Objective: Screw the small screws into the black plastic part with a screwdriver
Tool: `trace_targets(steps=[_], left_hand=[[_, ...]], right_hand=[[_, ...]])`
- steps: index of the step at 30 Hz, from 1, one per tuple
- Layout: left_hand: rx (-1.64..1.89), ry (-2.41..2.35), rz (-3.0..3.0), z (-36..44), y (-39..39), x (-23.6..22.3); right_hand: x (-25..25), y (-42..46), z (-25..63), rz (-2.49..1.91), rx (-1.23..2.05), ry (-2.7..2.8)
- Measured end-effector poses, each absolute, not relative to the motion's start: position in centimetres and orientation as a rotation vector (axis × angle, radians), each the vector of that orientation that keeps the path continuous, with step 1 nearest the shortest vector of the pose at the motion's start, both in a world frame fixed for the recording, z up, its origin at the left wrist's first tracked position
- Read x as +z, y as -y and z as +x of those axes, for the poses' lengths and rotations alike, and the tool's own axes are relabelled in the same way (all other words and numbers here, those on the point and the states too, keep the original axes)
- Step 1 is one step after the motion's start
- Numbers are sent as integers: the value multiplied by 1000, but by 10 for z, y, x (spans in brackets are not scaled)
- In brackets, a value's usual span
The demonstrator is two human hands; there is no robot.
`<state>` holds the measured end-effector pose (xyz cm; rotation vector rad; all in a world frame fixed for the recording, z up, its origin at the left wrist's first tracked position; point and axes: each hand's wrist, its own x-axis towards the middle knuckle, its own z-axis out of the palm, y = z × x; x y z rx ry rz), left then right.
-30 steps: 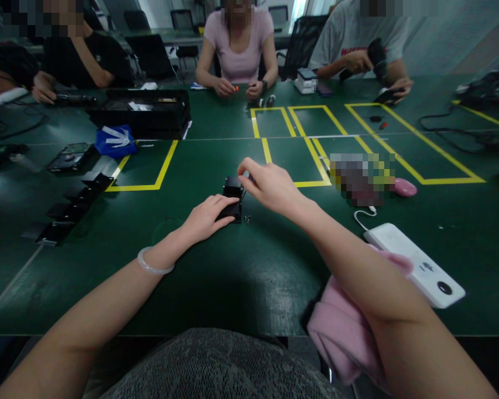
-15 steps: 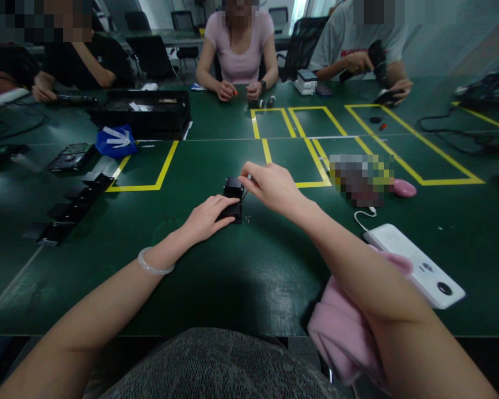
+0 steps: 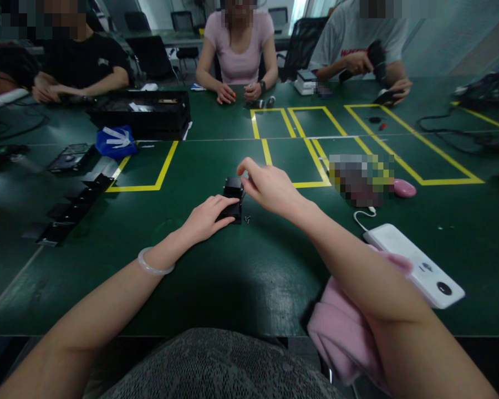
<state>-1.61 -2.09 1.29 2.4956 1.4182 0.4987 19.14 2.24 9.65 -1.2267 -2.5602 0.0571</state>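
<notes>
A small black block-shaped part (image 3: 233,191) lies on the green table (image 3: 241,277) in front of me. My left hand (image 3: 205,217) rests on its near end, fingers laid over it and pressing it down. My right hand (image 3: 270,185) hovers at the part's far right corner, thumb and forefinger pinched together on something too small to name. Small screws (image 3: 247,219) lie on the table just right of the part.
A white power bank (image 3: 416,265) with a cable and a pink cloth (image 3: 341,332) sit at my right. Black parts (image 3: 72,208) line up at left, with a black tray (image 3: 145,113) and blue bag (image 3: 115,141) beyond. Several people sit across the table.
My right hand's pinched fingers dipped to the part's corner and have lifted slightly again. My left hand has stayed on the part. The person at far left has folded their arms.
</notes>
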Motion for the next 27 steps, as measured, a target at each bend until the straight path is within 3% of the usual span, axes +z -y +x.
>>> trace_targets(steps=[27], left_hand=[[493,-1420,2499,-15,22,14]], right_hand=[[96,-23,193,-1212,77,2538]])
